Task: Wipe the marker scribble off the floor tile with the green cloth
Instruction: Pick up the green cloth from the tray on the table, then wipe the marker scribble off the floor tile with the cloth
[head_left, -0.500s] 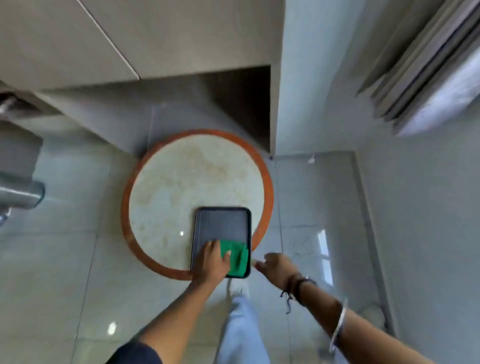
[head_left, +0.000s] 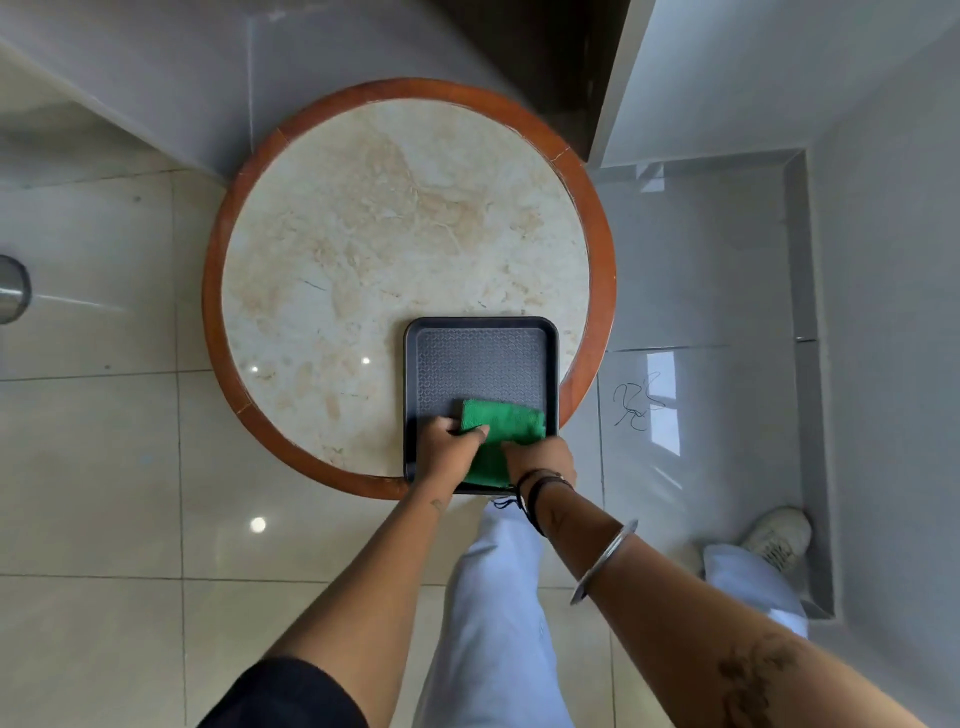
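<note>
A folded green cloth (head_left: 506, 423) lies in a dark grey tray (head_left: 480, 353) at the near edge of a round marble table. My left hand (head_left: 449, 449) pinches the cloth's left edge. My right hand (head_left: 540, 460) rests on the cloth's near right part, fingers curled onto it. A thin black marker scribble (head_left: 636, 402) marks the glossy floor tile to the right of the table, well clear of both hands.
The round table has a brown wooden rim (head_left: 602, 249). A grey skirting and wall (head_left: 810, 364) run along the right. My legs and a white shoe (head_left: 776, 535) stand on the tiles below. A metal object (head_left: 13, 291) sits at the far left.
My right hand has moved left from beside the tray onto the cloth. My left hand has stayed on the cloth. The view has come closer and tilted down.
</note>
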